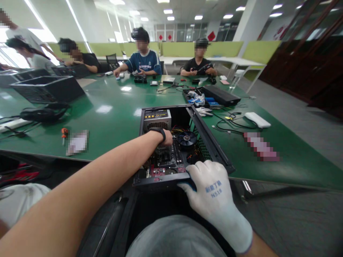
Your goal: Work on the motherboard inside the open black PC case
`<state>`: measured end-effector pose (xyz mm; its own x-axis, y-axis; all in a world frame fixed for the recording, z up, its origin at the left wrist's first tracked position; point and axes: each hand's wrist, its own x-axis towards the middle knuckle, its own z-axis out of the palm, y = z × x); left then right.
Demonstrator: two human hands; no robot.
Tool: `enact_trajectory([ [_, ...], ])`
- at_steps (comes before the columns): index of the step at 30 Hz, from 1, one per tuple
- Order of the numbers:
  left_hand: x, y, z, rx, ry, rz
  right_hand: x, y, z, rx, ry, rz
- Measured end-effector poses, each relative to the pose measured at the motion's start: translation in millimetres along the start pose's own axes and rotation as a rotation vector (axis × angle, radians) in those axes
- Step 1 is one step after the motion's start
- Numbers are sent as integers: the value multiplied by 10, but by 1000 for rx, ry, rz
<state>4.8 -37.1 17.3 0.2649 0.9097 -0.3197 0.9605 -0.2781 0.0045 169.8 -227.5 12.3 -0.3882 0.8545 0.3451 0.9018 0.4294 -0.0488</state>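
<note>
An open black computer case [211, 142] lies flat at the near edge of the green table [112, 107]. Inside it show a power supply [157, 119], a cooler fan [187, 138] and a motherboard [166, 159]. My left hand [167, 138], bare with a black wristband, reaches down into the case beside the fan; its fingers are hidden. My right hand [210, 189], in a white knit glove, curls its fingers over the case's near rim.
An orange-handled screwdriver [64, 134] lies at the left near cables [44, 113] and other black cases [45, 88]. Another open case [211, 95], loose wires [230, 123] and a white object [257, 119] sit at the right. Several people work across the table.
</note>
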Motion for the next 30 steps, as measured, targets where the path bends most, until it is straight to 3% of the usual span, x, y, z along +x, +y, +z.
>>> enact_trajectory([
  [2,16,-20,-82,-7,56,-21,54,30,10,-17,2,-2],
  [6,46,-123,-304,-51,296,-12,378,161,77,-76,4,-26],
  [14,-122,-372,-647,-167,621,-77,1743,542,468,-167,-53,-4],
  [19,-212,-500,-658,-267,668,-151,2627,681,709,-198,-92,47],
  [23,-240,-610,-572,-283,660,-151,3105,723,836,-227,-116,90],
  [26,-254,-673,-513,-293,643,-158,3254,747,886,-243,-112,94],
  [30,-268,-722,-490,-344,643,-186,3197,768,894,-244,-98,63],
])
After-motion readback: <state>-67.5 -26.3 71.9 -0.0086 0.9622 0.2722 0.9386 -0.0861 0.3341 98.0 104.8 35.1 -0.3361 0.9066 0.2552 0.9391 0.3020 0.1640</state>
